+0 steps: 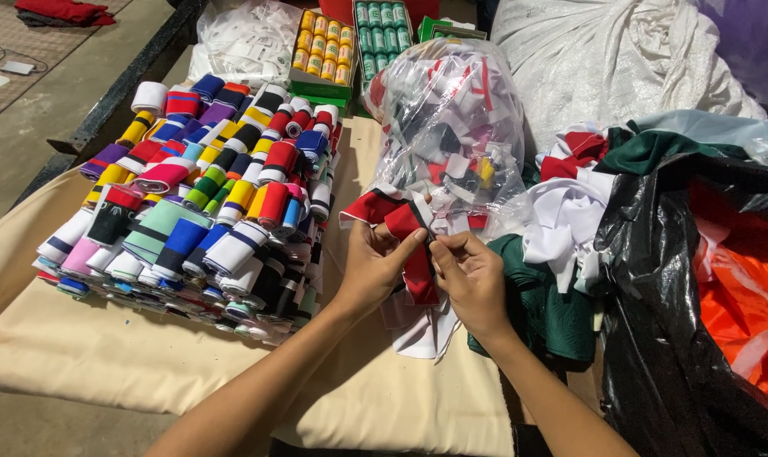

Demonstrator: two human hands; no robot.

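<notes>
Both hands — left hand (374, 264), right hand (471, 275) — pinch a soft red-black-white ribbed strip (409, 233) above the beige cloth (104, 347), between stacked striped rolls (206, 195) and a crinkly clear bag (451, 127) of scraps.

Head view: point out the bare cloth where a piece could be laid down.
Free: the beige cloth below the stack of rolled bands, left of the left hand, and a narrow strip between the rolls and the clear bag. Crowded: right of the right hand, with green fabric and the black bag.
</notes>
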